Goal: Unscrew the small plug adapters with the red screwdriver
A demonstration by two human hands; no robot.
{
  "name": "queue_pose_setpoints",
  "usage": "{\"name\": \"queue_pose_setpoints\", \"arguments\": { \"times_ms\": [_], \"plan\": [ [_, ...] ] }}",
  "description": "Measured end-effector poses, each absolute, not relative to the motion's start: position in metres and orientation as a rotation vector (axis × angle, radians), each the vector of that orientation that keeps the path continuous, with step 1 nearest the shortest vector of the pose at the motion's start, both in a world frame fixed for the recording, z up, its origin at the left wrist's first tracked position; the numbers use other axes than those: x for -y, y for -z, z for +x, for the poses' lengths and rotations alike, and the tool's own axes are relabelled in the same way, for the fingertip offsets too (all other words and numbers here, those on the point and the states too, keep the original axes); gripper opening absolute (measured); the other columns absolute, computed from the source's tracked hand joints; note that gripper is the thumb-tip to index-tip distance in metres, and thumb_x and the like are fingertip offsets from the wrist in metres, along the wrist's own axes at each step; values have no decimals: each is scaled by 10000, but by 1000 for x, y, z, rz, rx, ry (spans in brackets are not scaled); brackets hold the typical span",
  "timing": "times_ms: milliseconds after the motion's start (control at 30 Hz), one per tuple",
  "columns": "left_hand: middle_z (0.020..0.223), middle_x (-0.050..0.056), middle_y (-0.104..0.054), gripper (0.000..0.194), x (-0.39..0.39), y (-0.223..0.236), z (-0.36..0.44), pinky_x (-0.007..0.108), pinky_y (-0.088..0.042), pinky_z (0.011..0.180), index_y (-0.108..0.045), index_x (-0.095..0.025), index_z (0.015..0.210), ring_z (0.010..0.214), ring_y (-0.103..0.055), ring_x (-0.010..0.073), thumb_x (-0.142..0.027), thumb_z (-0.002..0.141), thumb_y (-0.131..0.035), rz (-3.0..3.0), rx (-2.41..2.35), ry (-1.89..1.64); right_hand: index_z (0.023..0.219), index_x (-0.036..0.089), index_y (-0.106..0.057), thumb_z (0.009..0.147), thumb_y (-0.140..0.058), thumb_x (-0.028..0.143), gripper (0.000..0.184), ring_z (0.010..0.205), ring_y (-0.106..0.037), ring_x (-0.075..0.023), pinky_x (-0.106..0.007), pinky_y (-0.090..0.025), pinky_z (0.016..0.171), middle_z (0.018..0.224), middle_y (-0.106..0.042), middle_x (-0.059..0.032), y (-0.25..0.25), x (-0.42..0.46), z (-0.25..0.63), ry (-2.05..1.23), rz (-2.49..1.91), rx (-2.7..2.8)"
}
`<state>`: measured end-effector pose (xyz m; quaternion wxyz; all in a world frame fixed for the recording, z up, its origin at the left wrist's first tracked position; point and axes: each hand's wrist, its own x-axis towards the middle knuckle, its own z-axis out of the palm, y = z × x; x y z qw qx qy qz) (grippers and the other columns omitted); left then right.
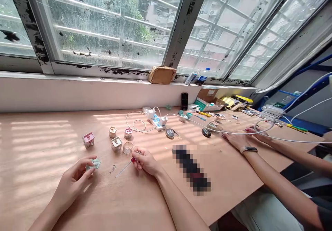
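Note:
Low over the table at the left, my left hand [77,174] pinches a small pale-green flat piece [96,163] between thumb and fingers. My right hand [145,161] is closed around the red handle of a screwdriver [124,168], whose thin metal shaft points down and left. Between both hands lie a few tiny metal parts [113,169], too small to name. Just behind my right hand stands a clear hexagonal frame [128,148]. Near it are several little open-sided boxes: a pink-topped one [89,139], a cream-topped one [116,143] and others.
A white power strip [155,120] with plugs and looping cables lies toward the wall. Right of it are a round grey object [170,133] and a black mouse [206,132]. A pixelated dark patch [192,168] covers something. Another person's hands [234,141] work at the right.

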<state>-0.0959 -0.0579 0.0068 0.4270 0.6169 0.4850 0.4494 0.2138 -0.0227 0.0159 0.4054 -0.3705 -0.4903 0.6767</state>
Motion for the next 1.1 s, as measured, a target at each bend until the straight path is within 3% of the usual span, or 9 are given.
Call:
{"name": "queue_pose_setpoints", "arguments": {
  "times_ms": [167, 333, 600, 900, 1100],
  "plan": [
    [1336, 132, -623, 290, 56, 2, -99, 267, -597, 756, -665, -205, 986, 1038, -683, 255, -475, 881, -681, 1562, -1164, -1125, 838, 180, -533, 796, -765, 565, 451, 383, -360, -51, -170, -252, 368, 586, -557, 55, -15, 23, 213, -1690, -937, 1238],
    [1314, 131, -633, 300, 58, -2, -98, 254, -603, 710, -676, -201, 982, 921, -706, 223, -474, 860, -706, 1598, -1172, -1112, 846, 196, -520, 743, -821, 508, 445, 425, -343, -51, -164, -273, 384, 617, -511, 71, -24, 27, 208, -1682, -904, 1200],
    [1295, 117, -640, 299, 64, -13, -95, 278, -620, 779, -693, -218, 1027, 1035, -690, 254, -466, 860, -702, 1678, -1172, -1093, 899, 194, -564, 741, -825, 389, 362, 454, -393, -74, -183, -366, 400, 605, -507, 73, -19, 26, 207, -1679, -825, 1131],
    [1269, 114, -654, 298, 62, -12, -96, 277, -621, 779, -705, -219, 1010, 1053, -693, 270, -472, 851, -707, 1731, -1181, -1095, 863, 151, -616, 709, -830, 569, 495, 472, -522, -89, -200, -406, 426, 683, -616, 0, -14, 20, 205, -1606, -887, 1001],
    [1285, 109, -648, 293, 62, -10, -96, 275, -622, 779, -708, -227, 1027, 1053, -691, 264, -468, 861, -696, 1747, -1186, -1094, 830, 169, -584, 743, -772, 604, 482, 437, -500, -84, -199, -399, 412, 640, -611, 10, -8, 13, 202, -1451, -895, 955]
  ]
}}
